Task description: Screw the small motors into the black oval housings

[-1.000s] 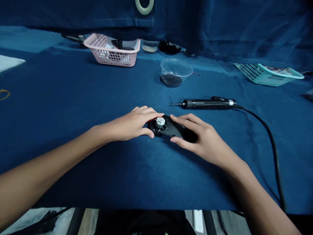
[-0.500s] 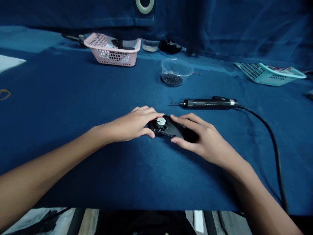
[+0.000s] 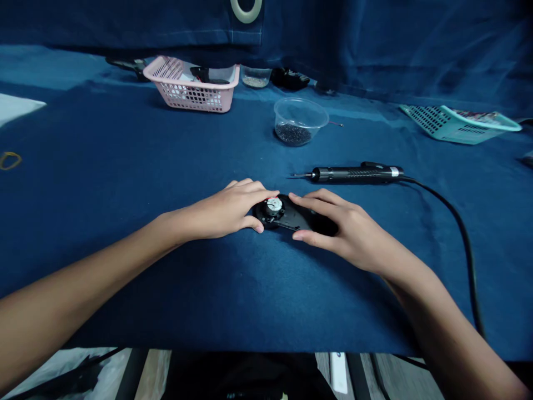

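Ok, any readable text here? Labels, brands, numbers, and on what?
Nothing can be read for certain.
Round white label on the black plastic housing: too small to read.
Pale band on the electric screwdriver: no marks visible.
Colourful item in the teal plastic basket: too blurred to read.

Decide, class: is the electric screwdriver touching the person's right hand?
Apart. The head view shows the electric screwdriver lying beyond the right hand, with a strip of blue cloth plainly visible between them.
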